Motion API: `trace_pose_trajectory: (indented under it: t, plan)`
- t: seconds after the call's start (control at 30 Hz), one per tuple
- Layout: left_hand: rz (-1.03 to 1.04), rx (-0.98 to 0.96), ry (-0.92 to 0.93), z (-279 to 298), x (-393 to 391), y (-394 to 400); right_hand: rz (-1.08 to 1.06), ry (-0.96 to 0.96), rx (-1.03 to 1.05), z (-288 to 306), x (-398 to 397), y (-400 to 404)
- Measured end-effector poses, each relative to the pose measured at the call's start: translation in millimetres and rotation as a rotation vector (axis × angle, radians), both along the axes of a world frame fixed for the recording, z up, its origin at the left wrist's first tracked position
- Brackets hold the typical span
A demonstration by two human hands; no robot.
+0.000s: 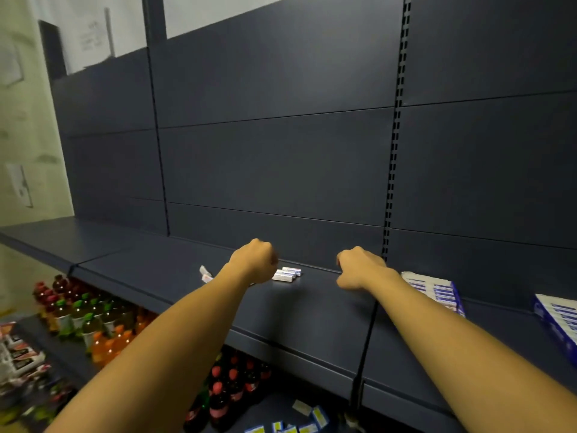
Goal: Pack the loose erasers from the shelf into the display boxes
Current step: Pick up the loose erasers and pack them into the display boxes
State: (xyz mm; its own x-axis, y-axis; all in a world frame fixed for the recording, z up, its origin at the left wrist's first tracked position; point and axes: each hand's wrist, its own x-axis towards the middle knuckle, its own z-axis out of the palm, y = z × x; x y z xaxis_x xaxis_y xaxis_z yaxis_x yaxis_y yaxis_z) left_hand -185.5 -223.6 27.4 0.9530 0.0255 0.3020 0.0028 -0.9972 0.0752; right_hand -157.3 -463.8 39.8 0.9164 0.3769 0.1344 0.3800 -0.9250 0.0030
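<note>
OBJ: erasers [288, 274] far on shelf [312, 310] | HANDLING: prob. light, stiff, sleeved; pinch long sides | HANDS: L hand [254, 260], R hand [359, 268] curled, contents can't tell | DEST: display boxes [437, 290] right

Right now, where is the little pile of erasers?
In the head view, the little pile of erasers lies near the back of the dark shelf, just right of the left hand and left of the right hand.
</note>
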Motion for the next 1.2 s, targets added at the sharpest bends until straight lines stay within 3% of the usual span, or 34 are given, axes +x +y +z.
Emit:
trace_pose_trajectory:
  t: [0.6, 1.2]
  plan:
    - [-0.073, -0.072, 0.068, -15.9, -24.9, 154.1, -0.054, -0.062, 0.019, -24.6, -51.8, 158.2]
    - [-0.211, -0.096, 0.018, -20.0, 43.5, 256.1, 0.04, -0.102, 0.17, -19.1, 15.6, 265.1]
